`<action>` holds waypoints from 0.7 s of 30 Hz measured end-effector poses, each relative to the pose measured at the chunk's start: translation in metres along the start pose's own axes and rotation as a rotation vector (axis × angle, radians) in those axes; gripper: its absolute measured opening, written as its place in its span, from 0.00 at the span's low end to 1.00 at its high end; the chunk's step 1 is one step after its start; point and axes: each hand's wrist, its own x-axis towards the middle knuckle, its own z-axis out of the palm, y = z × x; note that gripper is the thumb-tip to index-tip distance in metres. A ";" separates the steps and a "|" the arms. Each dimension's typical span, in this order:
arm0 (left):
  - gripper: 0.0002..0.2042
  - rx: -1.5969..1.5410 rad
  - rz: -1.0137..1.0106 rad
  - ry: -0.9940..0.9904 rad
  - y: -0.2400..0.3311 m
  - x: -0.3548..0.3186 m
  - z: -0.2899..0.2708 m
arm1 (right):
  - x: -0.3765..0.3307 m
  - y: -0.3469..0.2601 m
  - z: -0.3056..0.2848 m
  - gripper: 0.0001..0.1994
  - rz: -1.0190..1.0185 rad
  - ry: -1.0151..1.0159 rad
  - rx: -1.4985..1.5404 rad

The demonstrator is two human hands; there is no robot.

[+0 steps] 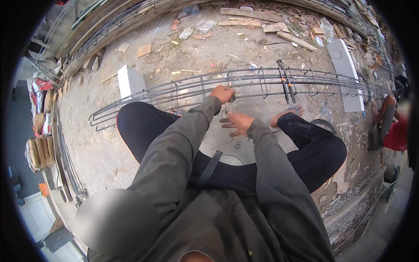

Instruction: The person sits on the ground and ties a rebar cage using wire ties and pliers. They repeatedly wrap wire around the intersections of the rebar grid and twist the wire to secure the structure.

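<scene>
A white block sits near the left end of the steel-bar cage stretching rightward. The left hand curls at the cage, its grip unclear; nearby, the right hand has fingers apart.

Crosswise in front of me stretches the rebar cage, a long, narrow framework of dark grey steel bars running roughly parallel. Thin stirrups of the same dark metal loop around the bars at intervals, leaving its sides open, so I see dusty ground through it. On my left, its bar ends lie staggered, at least one looking bent; on my right, it passes across a white block.
</scene>
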 end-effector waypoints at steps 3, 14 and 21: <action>0.19 -0.206 -0.065 -0.033 0.003 -0.002 -0.002 | 0.013 -0.002 -0.017 0.40 -0.149 0.225 0.145; 0.16 0.049 -0.043 -0.096 0.000 -0.001 -0.010 | 0.061 -0.002 -0.005 0.03 -0.258 0.517 0.396; 0.17 0.049 -0.010 -0.172 -0.006 0.005 -0.010 | 0.070 0.012 -0.017 0.02 -0.370 0.550 0.285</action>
